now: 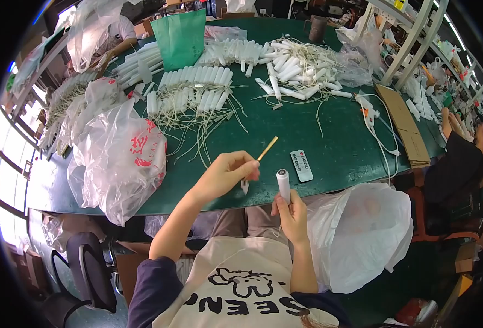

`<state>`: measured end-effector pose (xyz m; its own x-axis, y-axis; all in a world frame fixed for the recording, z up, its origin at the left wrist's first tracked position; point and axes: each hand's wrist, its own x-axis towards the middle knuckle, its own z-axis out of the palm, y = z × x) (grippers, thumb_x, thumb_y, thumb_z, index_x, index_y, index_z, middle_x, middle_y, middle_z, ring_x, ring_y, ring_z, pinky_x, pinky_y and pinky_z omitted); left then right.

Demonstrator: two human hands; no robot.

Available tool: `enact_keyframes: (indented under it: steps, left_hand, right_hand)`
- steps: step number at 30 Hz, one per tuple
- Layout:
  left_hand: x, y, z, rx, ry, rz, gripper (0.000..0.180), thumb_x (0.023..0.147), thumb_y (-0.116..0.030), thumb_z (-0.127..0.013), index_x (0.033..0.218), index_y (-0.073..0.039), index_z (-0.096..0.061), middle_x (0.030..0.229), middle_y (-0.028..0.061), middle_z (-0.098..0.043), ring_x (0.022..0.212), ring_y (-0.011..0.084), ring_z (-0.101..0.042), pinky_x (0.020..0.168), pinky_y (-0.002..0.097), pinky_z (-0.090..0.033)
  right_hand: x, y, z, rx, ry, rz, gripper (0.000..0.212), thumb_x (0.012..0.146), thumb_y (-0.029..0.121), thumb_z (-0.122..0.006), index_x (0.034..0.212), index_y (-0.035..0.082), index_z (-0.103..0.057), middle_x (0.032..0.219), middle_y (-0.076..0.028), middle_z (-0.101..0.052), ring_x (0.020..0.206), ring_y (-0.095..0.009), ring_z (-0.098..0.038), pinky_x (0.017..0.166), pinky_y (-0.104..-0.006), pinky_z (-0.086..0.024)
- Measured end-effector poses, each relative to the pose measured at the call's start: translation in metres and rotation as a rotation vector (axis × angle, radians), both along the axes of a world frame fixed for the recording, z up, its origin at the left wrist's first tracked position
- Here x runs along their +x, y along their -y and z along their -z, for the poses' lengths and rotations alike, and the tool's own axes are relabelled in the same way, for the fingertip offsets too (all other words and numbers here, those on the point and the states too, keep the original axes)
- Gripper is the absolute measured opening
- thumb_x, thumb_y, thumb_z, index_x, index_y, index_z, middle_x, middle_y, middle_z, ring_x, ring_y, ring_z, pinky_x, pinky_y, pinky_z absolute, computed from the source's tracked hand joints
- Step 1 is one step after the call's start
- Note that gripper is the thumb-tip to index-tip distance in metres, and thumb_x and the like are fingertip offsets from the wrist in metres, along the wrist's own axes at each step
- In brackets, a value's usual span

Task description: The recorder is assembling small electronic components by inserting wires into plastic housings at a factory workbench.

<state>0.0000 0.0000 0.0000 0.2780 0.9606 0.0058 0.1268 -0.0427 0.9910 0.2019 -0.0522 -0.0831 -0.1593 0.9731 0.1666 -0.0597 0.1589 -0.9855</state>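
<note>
Over the near edge of the green table, my left hand (226,174) pinches a thin yellowish stick (267,148) that points up and to the right. A small whitish piece (245,186) shows below its fingers; I cannot make out what it is. My right hand (292,217) is closed around a white tube (283,187), held upright with its dark round end on top. The stick and the tube are apart. Just beyond the tube, a small white remote control (301,165) lies on the table (263,123).
White tubes with thin wires lie in rows (195,82) and a heap (301,65). Plastic bags (116,158) crowd the left; another bag (361,235) hangs at the right edge. A glue gun (368,113) and cardboard (402,126) lie right. Other people sit at the far left and right.
</note>
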Motion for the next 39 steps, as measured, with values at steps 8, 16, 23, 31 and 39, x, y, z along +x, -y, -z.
enact_keyframes:
  steps: [8, 16, 23, 31, 39]
  left_hand:
    - [0.012, 0.006, -0.018, -0.330, 0.105, 0.219, 0.031, 0.092, -0.027, -0.060, 0.075, -0.002, -0.058, 0.064, 0.0001, -0.053, 0.059, 0.0080, -0.051, 0.055, 0.0213, -0.040]
    - [0.008, 0.003, -0.014, -0.353, 0.155, 0.236, 0.029, 0.091, -0.026, -0.060, 0.076, -0.002, -0.057, 0.064, 0.0003, -0.052, 0.059, 0.0080, -0.049, 0.055, 0.0217, -0.040]
    - [0.004, -0.001, -0.034, -0.341, 0.120, 0.497, 0.024, 0.094, -0.016, -0.051, 0.104, 0.005, -0.056, 0.076, 0.0123, -0.066, 0.072, 0.0159, -0.066, 0.059, 0.0252, -0.048]
    - [-0.013, 0.004, -0.027, -0.316, 0.154, 0.660, 0.027, 0.093, -0.011, -0.047, 0.110, 0.008, -0.057, 0.081, 0.0186, -0.069, 0.074, 0.0215, -0.069, 0.068, 0.0265, -0.053]
    - [-0.015, 0.021, -0.027, -0.346, 0.192, 0.571, 0.025, 0.091, -0.008, -0.046, 0.106, 0.009, -0.058, 0.081, 0.0190, -0.069, 0.075, 0.0211, -0.068, 0.071, 0.0275, -0.053]
  right_hand:
    - [-0.005, 0.000, -0.016, 0.063, 0.103, -0.009, 0.021, 0.095, 0.021, -0.055, 0.094, 0.001, -0.055, 0.069, -0.002, -0.057, 0.060, -0.007, -0.052, 0.053, -0.0207, -0.037]
    - [-0.005, 0.003, -0.021, 0.090, 0.110, 0.003, 0.020, 0.094, 0.021, -0.056, 0.094, 0.001, -0.055, 0.068, -0.002, -0.057, 0.060, -0.007, -0.052, 0.054, -0.0215, -0.038]
    - [0.002, 0.003, -0.015, 0.080, 0.194, -0.078, 0.020, 0.093, 0.017, -0.057, 0.101, -0.001, -0.057, 0.073, -0.003, -0.060, 0.063, -0.009, -0.055, 0.057, -0.0231, -0.042]
    - [0.004, -0.002, -0.032, 0.139, 0.137, -0.235, 0.020, 0.088, 0.014, -0.062, 0.103, 0.001, -0.060, 0.073, -0.008, -0.061, 0.067, -0.012, -0.060, 0.060, -0.0247, -0.046]
    - [0.010, -0.072, -0.022, 0.332, 0.813, 0.720, 0.028, 0.081, 0.026, -0.068, 0.098, 0.004, -0.063, 0.098, -0.011, -0.059, 0.091, -0.027, -0.053, 0.076, -0.0360, -0.044]
